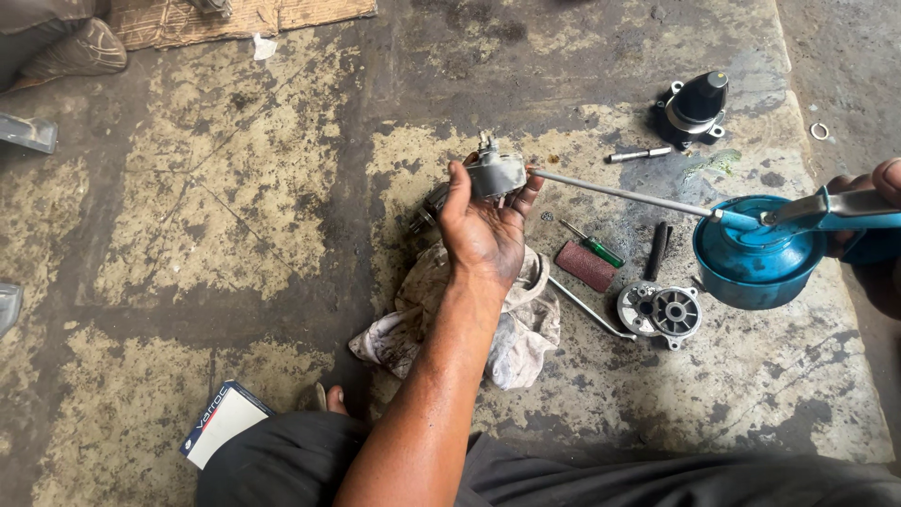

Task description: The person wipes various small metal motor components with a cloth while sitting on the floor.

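The left hand (483,230) is closed around a small grey motor part (488,175), held up above the stained floor (216,188) and a dirty rag (516,324). At the right edge, the right hand (878,192) grips the lever of a blue oil can (755,252), whose long thin spout (619,192) reaches across to touch the part just by the left fingers. Below lie a green screwdriver (593,245), a scrap of red sandpaper (584,267), a round housing (662,311) and a bent rod (589,309); a black cover (694,105) sits farther back. A hard squeeze could flood the part and run oil over the palm, and I'd guess the greasy piece could then slip and drop onto the loose pieces below.
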